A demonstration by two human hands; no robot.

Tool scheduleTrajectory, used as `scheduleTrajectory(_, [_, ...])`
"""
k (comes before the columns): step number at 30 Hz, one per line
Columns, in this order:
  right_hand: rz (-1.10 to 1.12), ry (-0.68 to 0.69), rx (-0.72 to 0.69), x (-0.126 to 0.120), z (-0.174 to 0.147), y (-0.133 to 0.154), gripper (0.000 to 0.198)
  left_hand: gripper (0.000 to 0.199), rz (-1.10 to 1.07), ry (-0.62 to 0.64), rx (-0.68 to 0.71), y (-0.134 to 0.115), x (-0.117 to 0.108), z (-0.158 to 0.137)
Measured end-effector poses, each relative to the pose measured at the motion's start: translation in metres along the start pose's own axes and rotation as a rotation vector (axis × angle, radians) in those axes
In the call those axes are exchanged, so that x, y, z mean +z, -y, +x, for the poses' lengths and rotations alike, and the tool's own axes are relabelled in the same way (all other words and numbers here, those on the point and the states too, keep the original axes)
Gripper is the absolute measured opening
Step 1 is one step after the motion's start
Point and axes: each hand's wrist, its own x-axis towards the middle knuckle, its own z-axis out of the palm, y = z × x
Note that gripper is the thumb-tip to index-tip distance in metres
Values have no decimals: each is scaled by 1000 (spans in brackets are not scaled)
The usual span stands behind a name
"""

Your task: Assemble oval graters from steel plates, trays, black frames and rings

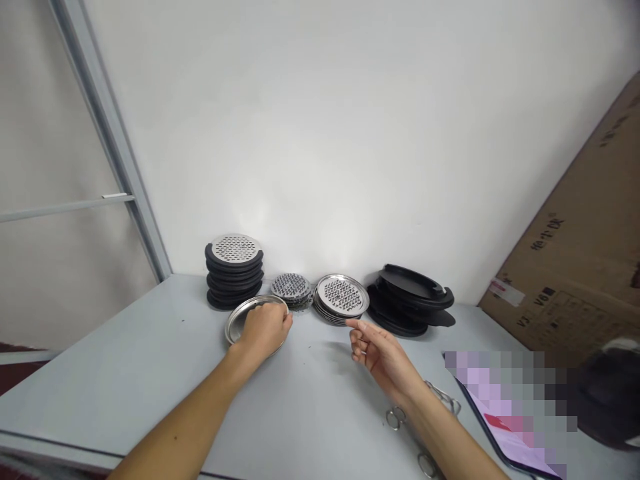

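My left hand (267,328) is closed at the right side of a shallow round metal dish (239,319), apparently gripping its rim; the fingertips are hidden. Behind the dish lies a low stack of small perforated metal discs (291,287). My right hand (380,357) hovers over the table with nothing in it, index finger stretched out and the others loosely bent. Just beyond its fingertips is a stack of rimmed metal grater plates (343,295). Scissor-like metal tools with ring handles (395,418) lie partly hidden under my right forearm.
Black rings topped by a slotted metal disc (235,249) are stacked at back left. Black round parts (415,290) lie piled at back right. A phone or tablet (505,427) and a large cardboard box (565,267) are on the right. A white wall (320,133) bounds the grey table (125,360).
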Motion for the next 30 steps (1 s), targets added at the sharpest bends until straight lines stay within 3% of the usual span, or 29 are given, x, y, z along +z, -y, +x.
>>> scheduleTrajectory(7, [-5,-5,9,0,1,-1,29,31,-11,43,93,-9,-7,-5])
scheduleTrajectory(30, [3,-20,14,2,-1,1,30,21,111,139,1,-13,-7,-11])
